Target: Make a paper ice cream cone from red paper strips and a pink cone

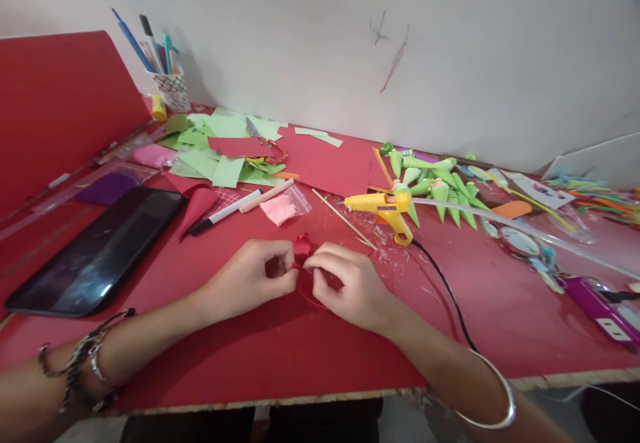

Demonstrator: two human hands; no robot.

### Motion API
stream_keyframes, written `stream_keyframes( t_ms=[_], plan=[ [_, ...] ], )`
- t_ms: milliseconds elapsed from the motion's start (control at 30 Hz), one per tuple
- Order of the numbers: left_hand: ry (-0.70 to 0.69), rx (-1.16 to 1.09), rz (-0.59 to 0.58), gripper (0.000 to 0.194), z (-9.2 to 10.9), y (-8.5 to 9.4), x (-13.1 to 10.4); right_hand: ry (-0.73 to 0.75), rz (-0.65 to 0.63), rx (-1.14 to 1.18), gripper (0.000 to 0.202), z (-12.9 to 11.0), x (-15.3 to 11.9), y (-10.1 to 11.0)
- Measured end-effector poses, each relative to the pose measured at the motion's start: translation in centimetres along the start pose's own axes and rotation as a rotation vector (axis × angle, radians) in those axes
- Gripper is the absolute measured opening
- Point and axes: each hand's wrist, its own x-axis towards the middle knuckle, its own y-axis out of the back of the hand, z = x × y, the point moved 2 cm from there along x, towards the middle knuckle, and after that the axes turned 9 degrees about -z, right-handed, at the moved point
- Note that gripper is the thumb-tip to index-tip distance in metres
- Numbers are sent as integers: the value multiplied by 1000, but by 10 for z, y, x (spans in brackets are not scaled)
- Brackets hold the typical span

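Above the middle of the red table, my left hand (257,276) pinches a thin red paper strip (296,266) between thumb and forefinger. Close beside it, the fingertips of my right hand (347,282) are pinched on the same strip. The strip's middle part is partly hidden by my fingers, and a thin red curve hangs below them. Just behind my fingertips shows a small crumpled red paper piece (303,246); whether it is joined to the strip I cannot tell.
A yellow glue gun (383,208) with a black cord lies right of my hands, before several green paper cones (440,193). At left are a phone (100,250) and a marker (225,212). Behind lie green paper scraps (200,163), scissors (273,151) and a pen cup (171,91).
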Motion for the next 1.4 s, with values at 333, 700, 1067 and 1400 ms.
stream_keyframes(
  t_ms=[333,700,1067,1400],
  plan=[
    [-24,-5,33,12,0,1,1,-20,8,-128,12,-1,1,-1],
    [-55,-2,-9,12,4,-1,-2,113,48,-478,23,-10,2,1],
    [-57,-50,44,13,3,3,-2,-18,73,112,9,-3,1,4],
    [-82,-39,58,12,3,1,-1,71,95,-431,19,-11,1,2]
  ],
)
